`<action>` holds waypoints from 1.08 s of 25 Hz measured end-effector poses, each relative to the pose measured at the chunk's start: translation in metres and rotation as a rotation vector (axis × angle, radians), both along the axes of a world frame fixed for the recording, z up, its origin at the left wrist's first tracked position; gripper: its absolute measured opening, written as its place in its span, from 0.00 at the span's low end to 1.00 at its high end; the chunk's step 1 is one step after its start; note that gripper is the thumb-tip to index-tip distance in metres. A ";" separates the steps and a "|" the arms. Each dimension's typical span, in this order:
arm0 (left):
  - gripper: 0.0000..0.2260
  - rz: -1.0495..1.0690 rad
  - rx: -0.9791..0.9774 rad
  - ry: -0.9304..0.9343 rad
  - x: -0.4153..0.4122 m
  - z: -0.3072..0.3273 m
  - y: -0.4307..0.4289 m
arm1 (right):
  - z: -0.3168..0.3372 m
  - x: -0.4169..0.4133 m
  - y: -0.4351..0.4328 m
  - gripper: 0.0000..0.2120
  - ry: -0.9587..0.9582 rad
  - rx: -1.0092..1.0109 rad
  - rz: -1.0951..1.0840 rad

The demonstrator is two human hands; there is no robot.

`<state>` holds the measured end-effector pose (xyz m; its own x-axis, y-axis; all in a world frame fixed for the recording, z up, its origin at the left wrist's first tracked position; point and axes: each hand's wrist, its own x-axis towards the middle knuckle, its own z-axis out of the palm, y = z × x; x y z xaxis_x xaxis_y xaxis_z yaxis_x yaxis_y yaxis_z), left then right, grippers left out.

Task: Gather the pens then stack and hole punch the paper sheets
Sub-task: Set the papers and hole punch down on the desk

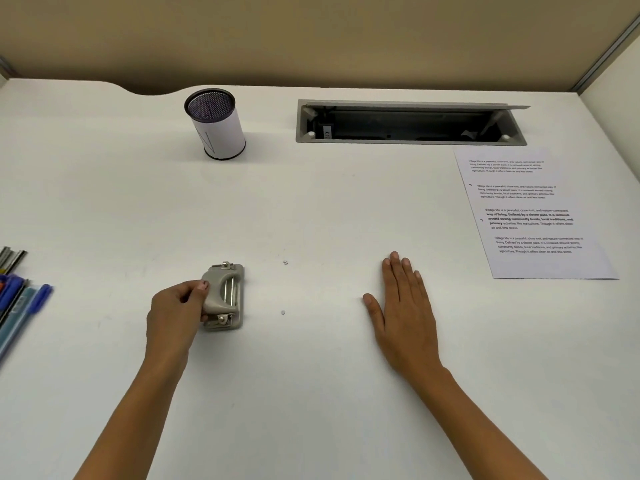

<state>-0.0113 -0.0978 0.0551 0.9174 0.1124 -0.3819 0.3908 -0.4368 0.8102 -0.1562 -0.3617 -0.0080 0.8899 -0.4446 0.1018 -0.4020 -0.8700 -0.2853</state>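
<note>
A grey hole punch (224, 296) stands on the white desk (311, 393), left of centre. My left hand (175, 315) grips its left side with thumb and fingers. My right hand (405, 308) lies flat on the desk, palm down, fingers together, holding nothing. A printed paper sheet (530, 213) lies at the right, with two punched holes along its left edge. Several pens (19, 296) lie in a bunch at the far left edge. A mesh pen cup (216, 124) wrapped in white paper stands at the back, and I see nothing inside it.
Two small paper dots (284, 287) lie on the desk right of the punch. An open cable tray (408, 123) is sunk into the desk at the back right. A beige partition wall runs behind the desk.
</note>
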 end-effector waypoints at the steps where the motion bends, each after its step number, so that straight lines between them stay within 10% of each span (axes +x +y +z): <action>1: 0.06 -0.001 0.015 -0.003 -0.001 -0.001 0.000 | 0.000 0.000 0.000 0.31 -0.002 0.001 0.000; 19: 0.23 -0.400 0.718 -0.493 0.015 -0.059 0.046 | 0.025 0.104 0.072 0.10 -0.271 0.379 0.193; 27: 0.24 -0.386 0.804 -0.516 0.016 -0.065 0.045 | 0.024 0.124 0.075 0.09 -0.203 0.066 0.277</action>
